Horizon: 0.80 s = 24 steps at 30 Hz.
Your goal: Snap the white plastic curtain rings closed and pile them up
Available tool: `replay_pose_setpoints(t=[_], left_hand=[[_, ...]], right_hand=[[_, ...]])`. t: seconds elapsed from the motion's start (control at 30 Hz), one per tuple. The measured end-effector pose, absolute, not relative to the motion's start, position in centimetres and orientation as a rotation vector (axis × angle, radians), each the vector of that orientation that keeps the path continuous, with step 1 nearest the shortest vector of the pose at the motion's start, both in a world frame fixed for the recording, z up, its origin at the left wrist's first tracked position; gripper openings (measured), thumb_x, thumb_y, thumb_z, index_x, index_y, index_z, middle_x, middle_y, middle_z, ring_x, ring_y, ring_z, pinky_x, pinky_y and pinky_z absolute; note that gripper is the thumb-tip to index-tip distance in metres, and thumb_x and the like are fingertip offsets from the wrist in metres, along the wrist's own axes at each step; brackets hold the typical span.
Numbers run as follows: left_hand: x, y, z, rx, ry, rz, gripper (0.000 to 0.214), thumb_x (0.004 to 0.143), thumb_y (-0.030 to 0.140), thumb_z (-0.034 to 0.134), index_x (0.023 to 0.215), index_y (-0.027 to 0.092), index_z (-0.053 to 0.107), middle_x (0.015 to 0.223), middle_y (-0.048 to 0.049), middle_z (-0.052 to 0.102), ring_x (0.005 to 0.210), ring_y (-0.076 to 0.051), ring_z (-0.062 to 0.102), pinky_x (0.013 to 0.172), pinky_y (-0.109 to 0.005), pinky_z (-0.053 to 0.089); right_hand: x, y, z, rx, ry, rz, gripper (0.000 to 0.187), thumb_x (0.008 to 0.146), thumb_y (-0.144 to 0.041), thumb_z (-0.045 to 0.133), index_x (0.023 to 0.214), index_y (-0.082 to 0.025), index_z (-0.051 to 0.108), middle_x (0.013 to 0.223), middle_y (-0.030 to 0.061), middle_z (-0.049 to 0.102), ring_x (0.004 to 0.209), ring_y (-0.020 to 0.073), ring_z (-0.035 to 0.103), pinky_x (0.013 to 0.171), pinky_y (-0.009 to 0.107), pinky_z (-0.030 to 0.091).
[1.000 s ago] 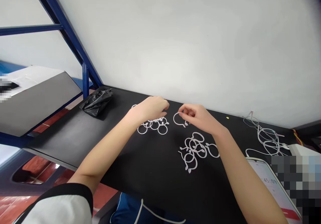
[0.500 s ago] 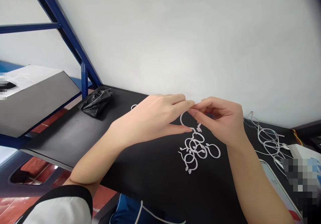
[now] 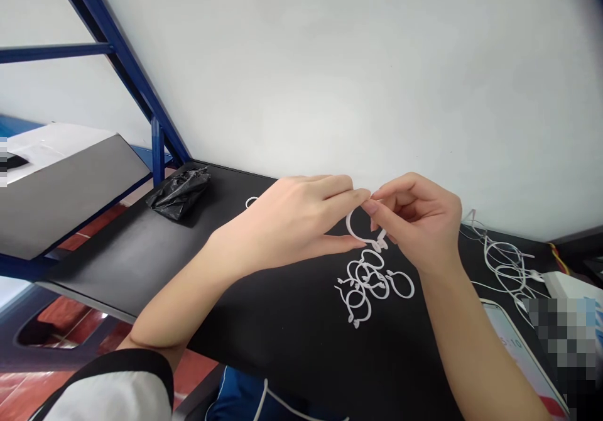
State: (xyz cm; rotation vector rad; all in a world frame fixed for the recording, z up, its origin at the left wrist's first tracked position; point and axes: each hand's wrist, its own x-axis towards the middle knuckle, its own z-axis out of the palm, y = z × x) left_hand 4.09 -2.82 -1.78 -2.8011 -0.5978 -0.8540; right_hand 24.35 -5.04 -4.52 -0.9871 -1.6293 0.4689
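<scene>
A white plastic ring (image 3: 350, 226) with a small knobbed clasp at its lower end is held up between my two hands. My left hand (image 3: 308, 213) reaches in from the left, its index fingertip on the top of the ring and its thumb near the clasp. At the ring's upper right, my right hand (image 3: 414, 217) pinches it between thumb and index finger; part of the ring is hidden behind these fingers. Just below, a loose pile of similar white rings (image 3: 372, 281) lies on the black table (image 3: 301, 339). Another ring (image 3: 251, 200) shows partly behind my left hand.
A crumpled black plastic bag (image 3: 181, 191) rests at the table's far left. Tangled white cables (image 3: 506, 261), a phone (image 3: 522, 352) and a white box (image 3: 565, 286) are on the right. A pale wall (image 3: 330, 82) stands behind, with a blue metal frame (image 3: 127, 75) leftward.
My right hand has moved slightly right and up. The held ring has shifted a little to the right, and its clasp end shows more clearly. The pile stays as it was.
</scene>
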Motion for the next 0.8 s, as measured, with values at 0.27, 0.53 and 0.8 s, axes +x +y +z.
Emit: replay_pose_setpoints(t=[0.27,0.53,0.8], left_hand=[[4.2,-2.8,-1.8,-2.797,-0.611,-0.894,0.037,0.094,0.044,0.055,0.113,0.013,0.060,0.082,-0.0012,0.060,0.063,-0.009,0.047,0.053,-0.022,0.038],[4.3,-2.5,-2.1,-2.759,-0.562,-0.963,0.042,0.094,0.046,0.054,0.120,0.013,0.055,0.083,-0.0015,0.063,0.065,-0.008,0.053,0.052,-0.021,0.038],[4.7,-2.5,-2.5,-2.851,-0.543,-1.027,0.052,0.093,0.049,0.054,0.132,0.015,0.045,0.085,0.0003,0.065,0.066,-0.007,0.056,0.057,-0.019,0.042]], right_hand=[[23.5,-5.0,-5.1,-0.891,-1.514,0.550,0.014,0.079,-0.017,0.074,0.077,-0.024,0.062,0.046,-0.0097,0.050,0.036,0.0087,0.052,0.034,0.023,0.038],[22.3,-5.2,-5.7,-0.814,-1.371,0.525,0.019,0.082,-0.023,0.073,0.070,-0.024,0.058,0.045,-0.0087,0.048,0.039,0.0106,0.054,0.039,0.026,0.044],[21.1,-5.4,-6.4,-0.762,-1.165,0.457,0.032,0.084,-0.036,0.071,0.059,-0.024,0.055,0.041,-0.0084,0.042,0.036,0.0103,0.047,0.042,0.030,0.044]])
